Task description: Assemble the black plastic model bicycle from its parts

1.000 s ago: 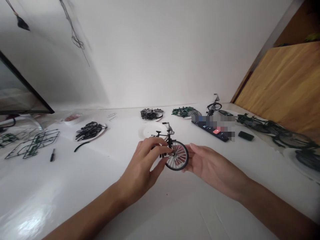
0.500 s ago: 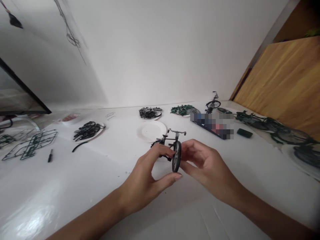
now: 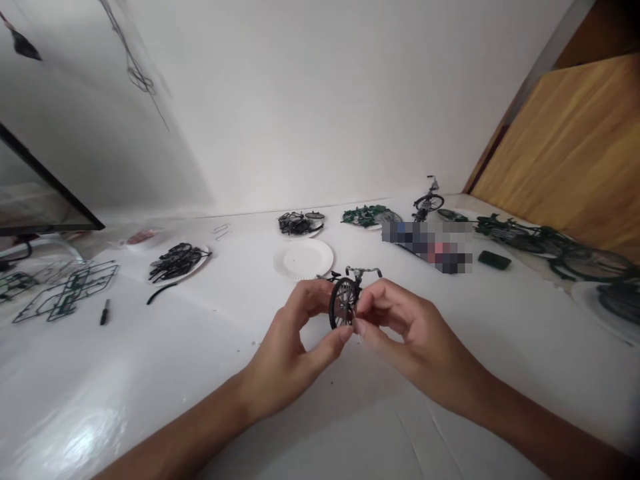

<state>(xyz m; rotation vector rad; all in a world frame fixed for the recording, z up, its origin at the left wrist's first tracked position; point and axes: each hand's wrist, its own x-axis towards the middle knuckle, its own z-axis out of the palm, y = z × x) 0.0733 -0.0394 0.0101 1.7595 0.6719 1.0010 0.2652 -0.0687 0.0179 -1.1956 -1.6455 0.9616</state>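
A small black model bicycle (image 3: 343, 303) stands upright between my hands, front wheel toward me and grey handlebar on top. My left hand (image 3: 295, 333) curls round its left side, the thumb at the bottom of the front wheel and the fingers behind it, closed on the bicycle. My right hand (image 3: 400, 327) pinches at the right side of the front wheel near its hub, close under the handlebar. A thin pale piece shows at the right fingertips, too small to make out. The rear of the bicycle is mostly hidden.
Behind the bicycle lies a white paper plate (image 3: 305, 259). Plates of black parts (image 3: 180, 261) and green parts (image 3: 367, 215) stand farther off. Green frames (image 3: 75, 287) and a screwdriver (image 3: 105, 312) lie left. Another bicycle (image 3: 429, 202) stands at the back right, near a green block (image 3: 495, 259).
The bicycle's front wheel and handlebar have turned, so the wheel shows more of its side. My right fingers have closed in at the wheel, and my left thumb has risen against it.
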